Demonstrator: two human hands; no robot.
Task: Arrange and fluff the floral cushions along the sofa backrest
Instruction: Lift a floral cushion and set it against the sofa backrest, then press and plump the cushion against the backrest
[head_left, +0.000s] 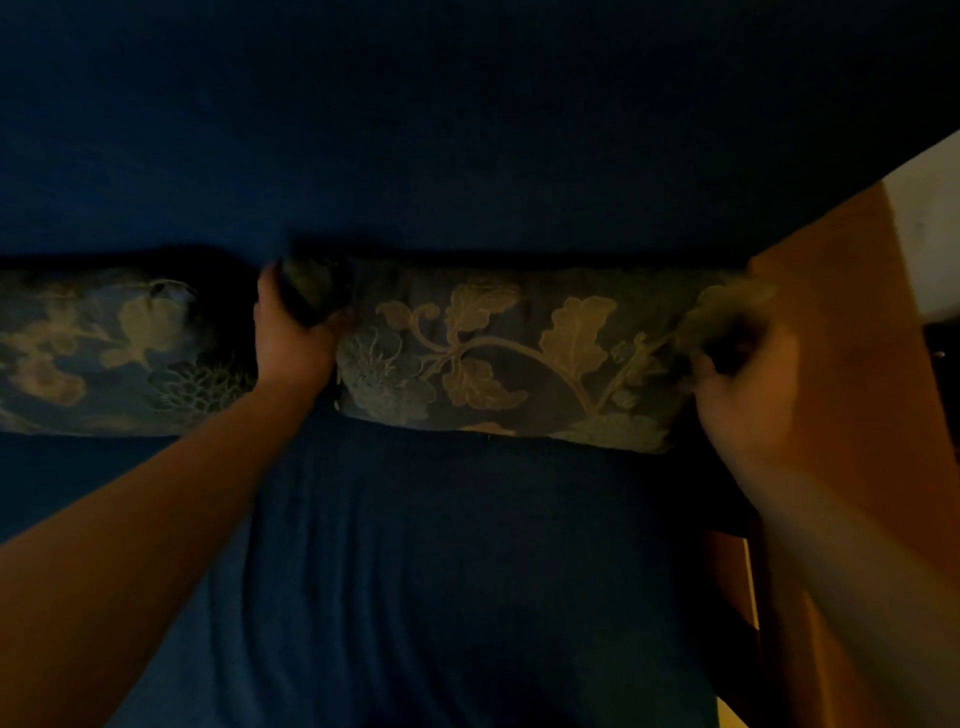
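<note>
A dark floral cushion with pale leaf and vine patterns stands along the blue sofa backrest, right of centre. My left hand is shut on its upper left corner. My right hand, blurred by motion, is shut on its upper right corner. A second floral cushion leans against the backrest at the left, just apart from my left hand. Both cushions rest on the blue seat.
A wooden sofa arm or frame runs diagonally along the right side, close to my right hand. A white wall patch shows beyond it. The scene is dim.
</note>
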